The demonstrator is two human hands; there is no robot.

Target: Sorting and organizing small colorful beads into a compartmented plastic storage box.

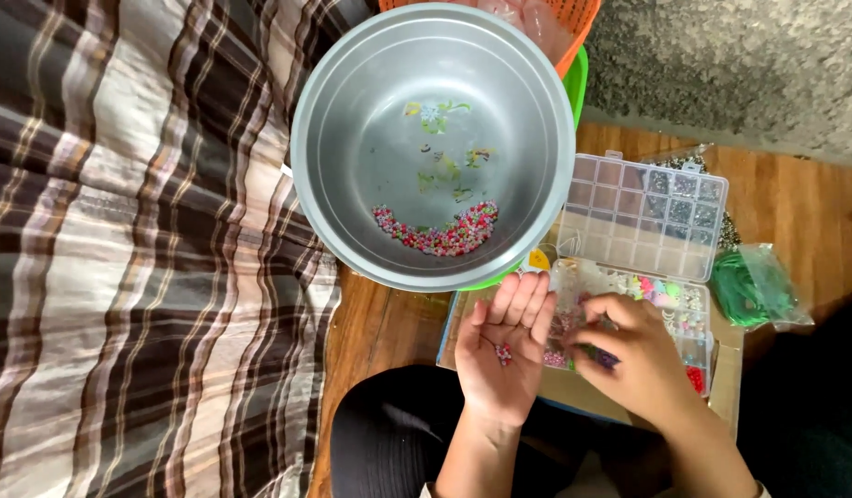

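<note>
- Few small red and white beads (504, 353) lie in the upturned palm of the left hand (505, 348), fingers flat and open.
- Right hand (629, 355), just right of them and nearer the clear plastic compartment bead box (677, 318), fingers pinched over its cells; what they grip, cannot tell.
- Round steel bowl (352, 120) with pink-red beads sits beyond both hands.

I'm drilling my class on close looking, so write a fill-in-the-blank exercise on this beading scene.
1. The left hand lies palm up with a few small ____ on it.
2. The right hand reaches into the clear ____ organizer box, whose lid stands open.
3. A curved line of pink and red beads lies inside the round metal ____.
4. A clear bag of ____ cord lies right of the box.

Missing words: beads; plastic; bowl; green
</note>
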